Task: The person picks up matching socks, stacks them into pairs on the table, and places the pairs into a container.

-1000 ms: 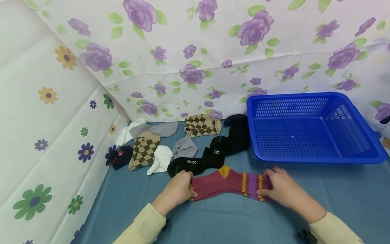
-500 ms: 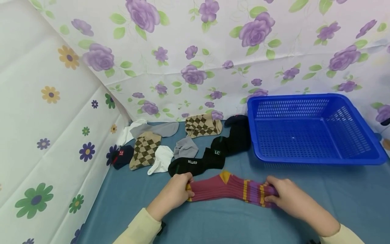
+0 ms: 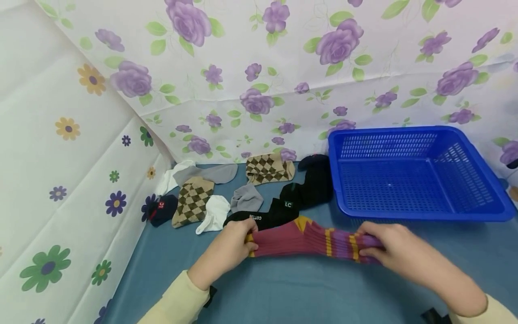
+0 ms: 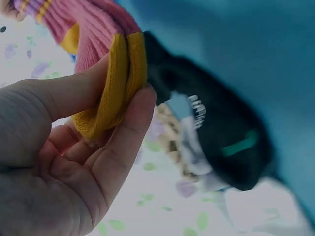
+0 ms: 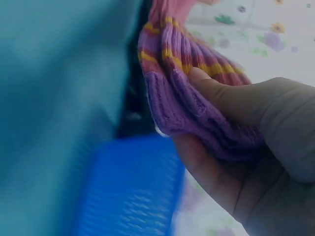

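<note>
A pair of dusty-red socks (image 3: 279, 240), one lying on the other, is stretched sideways between both hands above the blue cloth. My left hand (image 3: 226, 247) pinches the yellow toe ends (image 4: 118, 83) between thumb and fingers. At the other end, my right hand (image 3: 400, 249) grips the purple cuffs (image 5: 197, 113), thumb on top and fingers underneath. Yellow and purple stripes run near the cuffs, and a yellow heel (image 3: 302, 222) points away from me. Just behind the pair lies a black sock (image 3: 283, 209) with white lettering, partly covered by the left hand and the red socks.
A blue plastic basket (image 3: 404, 213) with nothing in it stands at the back right. Loose socks lie at the back left: argyle ones (image 3: 193, 200), grey ones (image 3: 247, 198), white ones (image 3: 216, 211), a navy one (image 3: 163, 209) and more black ones (image 3: 317, 180). Flowered sheets (image 3: 226, 90) hang behind.
The right hand has moved to the right, drawing the red socks straighter. The socks have come up off the cloth over the last half second, and both hands still hold their ends.
</note>
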The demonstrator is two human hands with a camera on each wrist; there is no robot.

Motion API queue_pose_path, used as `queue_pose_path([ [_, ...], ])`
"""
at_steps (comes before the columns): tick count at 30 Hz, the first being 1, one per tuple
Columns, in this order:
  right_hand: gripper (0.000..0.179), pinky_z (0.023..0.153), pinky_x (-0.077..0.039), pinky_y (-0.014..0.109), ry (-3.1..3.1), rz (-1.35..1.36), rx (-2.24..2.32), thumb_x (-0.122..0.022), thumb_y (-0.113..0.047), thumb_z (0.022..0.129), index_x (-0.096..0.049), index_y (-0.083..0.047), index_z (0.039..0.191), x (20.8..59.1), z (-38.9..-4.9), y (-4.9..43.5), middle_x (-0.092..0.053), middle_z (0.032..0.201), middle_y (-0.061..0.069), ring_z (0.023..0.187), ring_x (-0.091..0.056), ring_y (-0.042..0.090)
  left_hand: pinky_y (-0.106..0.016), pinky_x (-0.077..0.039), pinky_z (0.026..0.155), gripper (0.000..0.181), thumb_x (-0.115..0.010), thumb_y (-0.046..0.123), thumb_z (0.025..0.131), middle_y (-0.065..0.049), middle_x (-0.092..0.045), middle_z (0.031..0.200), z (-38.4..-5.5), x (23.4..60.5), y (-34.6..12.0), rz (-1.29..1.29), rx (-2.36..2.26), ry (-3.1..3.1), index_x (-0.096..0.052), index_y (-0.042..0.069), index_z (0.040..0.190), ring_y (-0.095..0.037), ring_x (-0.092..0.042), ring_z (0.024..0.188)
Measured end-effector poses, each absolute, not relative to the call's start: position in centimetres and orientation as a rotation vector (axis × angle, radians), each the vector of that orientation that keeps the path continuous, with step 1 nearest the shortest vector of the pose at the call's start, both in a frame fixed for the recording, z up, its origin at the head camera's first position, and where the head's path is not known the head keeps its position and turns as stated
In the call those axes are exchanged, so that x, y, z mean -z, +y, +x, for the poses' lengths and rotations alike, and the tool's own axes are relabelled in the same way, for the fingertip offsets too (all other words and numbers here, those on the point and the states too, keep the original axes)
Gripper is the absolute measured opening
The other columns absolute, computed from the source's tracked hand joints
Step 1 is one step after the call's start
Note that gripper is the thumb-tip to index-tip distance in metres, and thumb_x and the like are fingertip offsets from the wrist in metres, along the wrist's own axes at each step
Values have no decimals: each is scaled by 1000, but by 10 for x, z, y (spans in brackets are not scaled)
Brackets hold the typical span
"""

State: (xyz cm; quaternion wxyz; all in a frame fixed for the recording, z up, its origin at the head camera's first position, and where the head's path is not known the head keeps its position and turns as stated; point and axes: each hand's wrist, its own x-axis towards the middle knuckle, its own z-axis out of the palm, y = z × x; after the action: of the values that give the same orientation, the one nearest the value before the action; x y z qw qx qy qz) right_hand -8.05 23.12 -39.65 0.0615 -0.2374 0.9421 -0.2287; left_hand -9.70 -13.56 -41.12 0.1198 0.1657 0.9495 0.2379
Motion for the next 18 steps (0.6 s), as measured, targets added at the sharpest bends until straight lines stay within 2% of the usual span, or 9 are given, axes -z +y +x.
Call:
queue_pose_path([
  [10, 21, 55, -51, 32, 3028, -537, 561, -77, -16, 77, -63, -20, 93, 334, -132, 283, -68, 85, 4, 73, -62, 15, -20, -44, 57, 18, -72, 21, 83, 9, -58, 76, -135, 366, -89, 670, -707, 2903, -55, 21, 87, -5, -54, 66],
  [15, 21, 55, -51, 43, 3184, -403, 445, -75, -9, 78, -63, -12, 95, 327, -158, 324, -67, 85, 15, 67, -61, 23, -20, -45, 58, 19, -71, 22, 84, 6, -54, 74, -169, 357, -46, 739, -745, 2892, -53, 19, 88, -7, -53, 66],
  [18, 19, 52, -50, 43, 3232, -329, 418, -70, -4, 81, -61, -8, 97, 330, -175, 348, -65, 85, 21, 62, -59, 24, -19, -46, 58, 19, -71, 22, 84, 7, -56, 76, -188, 354, -20, 761, -759, 2909, -53, 18, 90, -7, -55, 67],
])
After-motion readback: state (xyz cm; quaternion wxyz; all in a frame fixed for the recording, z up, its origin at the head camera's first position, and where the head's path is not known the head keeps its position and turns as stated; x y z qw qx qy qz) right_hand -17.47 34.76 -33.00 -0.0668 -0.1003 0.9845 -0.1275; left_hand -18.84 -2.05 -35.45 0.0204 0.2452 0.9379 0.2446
